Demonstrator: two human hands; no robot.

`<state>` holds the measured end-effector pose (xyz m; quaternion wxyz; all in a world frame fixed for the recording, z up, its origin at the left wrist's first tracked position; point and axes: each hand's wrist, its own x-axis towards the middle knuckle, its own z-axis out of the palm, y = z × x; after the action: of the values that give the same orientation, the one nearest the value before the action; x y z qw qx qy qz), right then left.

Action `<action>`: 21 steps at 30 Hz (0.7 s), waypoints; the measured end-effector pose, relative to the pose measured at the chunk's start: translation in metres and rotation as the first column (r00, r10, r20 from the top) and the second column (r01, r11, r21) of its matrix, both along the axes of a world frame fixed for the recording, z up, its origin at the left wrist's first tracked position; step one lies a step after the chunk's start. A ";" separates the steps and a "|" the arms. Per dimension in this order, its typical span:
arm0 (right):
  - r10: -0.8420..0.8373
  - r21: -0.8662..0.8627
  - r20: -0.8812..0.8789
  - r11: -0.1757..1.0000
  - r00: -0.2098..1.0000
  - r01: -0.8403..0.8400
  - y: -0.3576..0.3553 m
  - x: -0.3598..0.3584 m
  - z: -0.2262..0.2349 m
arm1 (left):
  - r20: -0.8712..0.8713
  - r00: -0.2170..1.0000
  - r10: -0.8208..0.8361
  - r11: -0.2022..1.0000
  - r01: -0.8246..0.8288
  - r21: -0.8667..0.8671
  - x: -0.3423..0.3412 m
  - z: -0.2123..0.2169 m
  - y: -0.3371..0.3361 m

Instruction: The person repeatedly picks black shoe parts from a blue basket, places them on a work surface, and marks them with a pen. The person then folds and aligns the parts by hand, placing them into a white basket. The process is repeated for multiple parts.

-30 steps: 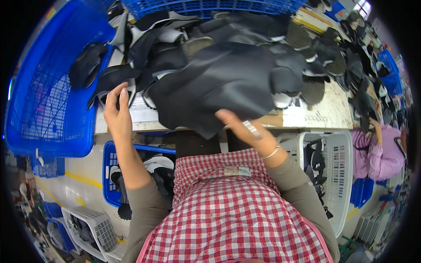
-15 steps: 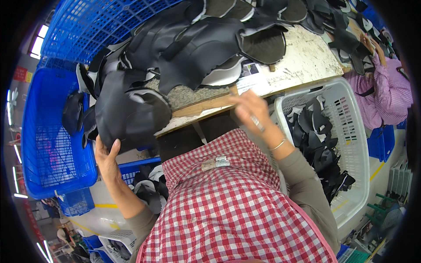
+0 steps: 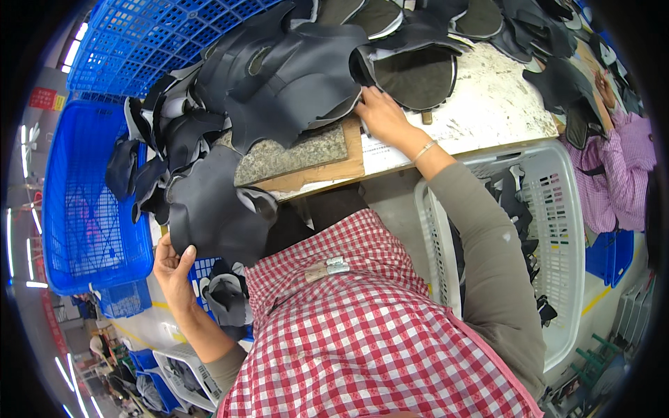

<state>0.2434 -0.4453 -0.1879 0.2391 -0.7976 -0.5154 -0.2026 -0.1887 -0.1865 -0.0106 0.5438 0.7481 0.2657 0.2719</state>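
A black leather shoe upper [image 3: 219, 205] hangs over the table's near left edge. My left hand [image 3: 174, 272] pinches its lower edge between thumb and fingers. At the middle of the table, my right hand [image 3: 383, 115] is closed at the edge of another black shoe upper [image 3: 300, 76], which lies on the pile. Its fingertips are partly hidden, and the palm is turned out of sight. Just right of that upper, a rounded dark shoe piece [image 3: 418, 76] with a pale edge faces up. Below the pile sits a speckled grey stone slab [image 3: 296, 160] on a wooden board [image 3: 355, 150].
A blue crate [image 3: 90, 258] stands at the left, and a larger blue basket [image 3: 160, 42] behind it. A white basket [image 3: 571, 244] of black scraps is under my right arm. At the far right, a co-worker in a pink checked top [image 3: 610, 174] handles similar pieces.
My right hand has moved up and away from me, from the table's front edge to the piled upper. My left hand and its upper have come slightly lower, and the stone slab shows more.
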 end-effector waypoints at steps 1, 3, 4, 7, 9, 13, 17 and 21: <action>-0.032 -0.066 0.000 0.997 1.000 0.032 0.010 0.006 -0.002 | -0.013 1.000 -0.022 1.000 0.021 -0.011 -0.003 0.006 -0.006; -0.044 -0.064 -0.129 0.997 0.991 0.036 0.020 0.013 -0.008 | -0.055 0.996 -0.066 0.996 0.063 -0.065 -0.007 0.010 -0.020; -0.040 -0.049 -0.198 0.998 0.979 0.031 0.025 0.016 -0.011 | -0.065 0.994 -0.086 0.993 0.079 -0.091 -0.008 0.009 -0.026; 0.025 0.130 -0.362 0.991 0.932 0.024 0.022 0.024 -0.016 | -0.233 0.954 -0.187 0.977 0.157 -0.143 -0.008 -0.002 -0.045; 0.016 0.164 -0.450 0.984 0.893 0.065 0.011 0.017 -0.009 | -0.269 0.941 -0.205 0.976 0.175 -0.130 -0.008 -0.005 -0.057; 0.068 0.384 -0.763 0.847 0.643 0.367 -0.029 -0.043 0.038 | -0.090 0.952 -0.291 0.951 0.298 0.079 -0.003 0.028 -0.068; 0.382 0.546 -0.577 0.838 0.722 -0.006 -0.069 -0.143 0.094 | -0.078 0.741 -0.666 0.603 0.597 0.530 0.022 0.081 -0.060; 0.441 0.510 -0.497 0.845 0.748 -0.160 -0.054 -0.191 0.108 | -0.352 0.816 -0.458 0.328 0.523 0.786 0.069 0.060 -0.056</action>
<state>0.0527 -0.4995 -0.0800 0.5908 -0.6490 -0.4793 -0.0088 -0.1199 -0.2421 0.0493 0.1455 0.9675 -0.1255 0.1644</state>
